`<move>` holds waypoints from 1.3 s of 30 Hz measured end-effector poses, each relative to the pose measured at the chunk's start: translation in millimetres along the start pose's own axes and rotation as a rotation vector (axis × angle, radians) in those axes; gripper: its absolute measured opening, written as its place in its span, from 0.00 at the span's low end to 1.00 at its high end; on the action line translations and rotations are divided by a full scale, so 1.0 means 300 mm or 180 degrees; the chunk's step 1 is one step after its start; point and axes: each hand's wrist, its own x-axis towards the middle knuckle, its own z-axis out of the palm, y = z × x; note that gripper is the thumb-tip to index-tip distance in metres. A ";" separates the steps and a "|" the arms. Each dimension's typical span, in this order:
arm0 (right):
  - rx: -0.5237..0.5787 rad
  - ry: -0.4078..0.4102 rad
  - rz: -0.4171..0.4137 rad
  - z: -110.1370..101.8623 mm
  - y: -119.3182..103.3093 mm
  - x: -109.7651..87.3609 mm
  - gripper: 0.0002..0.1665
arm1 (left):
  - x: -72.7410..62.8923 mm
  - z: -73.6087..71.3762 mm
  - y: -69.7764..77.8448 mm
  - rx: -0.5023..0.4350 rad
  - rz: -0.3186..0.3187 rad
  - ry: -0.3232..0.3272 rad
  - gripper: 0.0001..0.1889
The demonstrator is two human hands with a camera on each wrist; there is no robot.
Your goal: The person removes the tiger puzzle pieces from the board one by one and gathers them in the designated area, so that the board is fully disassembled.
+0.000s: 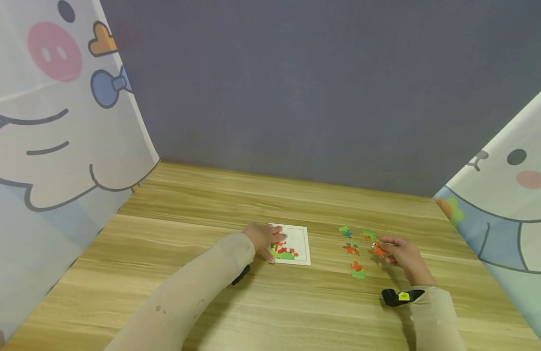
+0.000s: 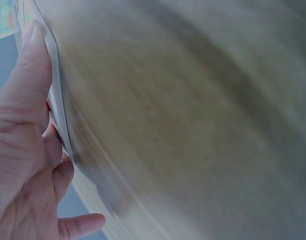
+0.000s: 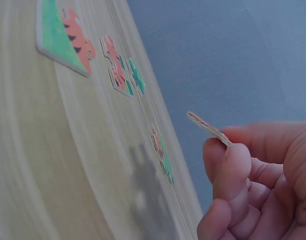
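Observation:
A white square puzzle board (image 1: 302, 243) lies on the table, partly filled with orange and green pieces along its left and near side. My left hand (image 1: 262, 237) rests spread over the board's left edge, covering part of it; in the left wrist view the thumb (image 2: 34, 65) lies along that edge. Off to the right, my right hand (image 1: 404, 256) pinches an orange puzzle piece (image 1: 378, 249) between thumb and fingers. That piece (image 3: 210, 128) appears edge-on in the right wrist view, raised above the table.
Loose pieces lie between the board and my right hand: a green-teal one (image 1: 346, 232), an orange striped one (image 1: 351, 249), an orange-green one (image 1: 357, 270) and a green one (image 1: 367, 235). A grey wall (image 1: 288, 97) stands behind the wooden table (image 1: 200, 195), with printed cloth at both sides.

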 end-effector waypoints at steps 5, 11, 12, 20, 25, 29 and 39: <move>0.0011 -0.0039 0.0079 -0.005 0.000 -0.006 0.28 | 0.004 0.002 0.000 -0.0022 -0.0026 -0.0020 0.46; -0.0010 -0.0114 0.0184 -0.006 -0.001 -0.008 0.28 | 0.000 0.002 0.001 -0.0014 -0.0027 -0.0022 0.45; -0.0009 -0.0127 0.0204 -0.006 0.000 -0.007 0.28 | -0.001 0.002 0.001 -0.0013 -0.0027 -0.0019 0.45; -0.0031 -0.0164 0.0299 -0.002 0.005 0.003 0.26 | -0.017 -0.009 0.005 -0.0046 -0.0041 -0.0019 0.45; -0.0057 -0.0155 0.0340 0.000 0.015 0.012 0.26 | -0.031 -0.016 0.009 -0.0033 -0.0023 -0.0001 0.44; -0.0158 -0.0162 0.0363 0.000 0.014 0.016 0.26 | -0.030 -0.012 0.010 -0.0036 -0.0021 0.0006 0.44; -0.0169 -0.0136 0.0339 0.005 0.011 0.028 0.24 | -0.024 -0.010 0.006 -0.0112 -0.0015 -0.0001 0.44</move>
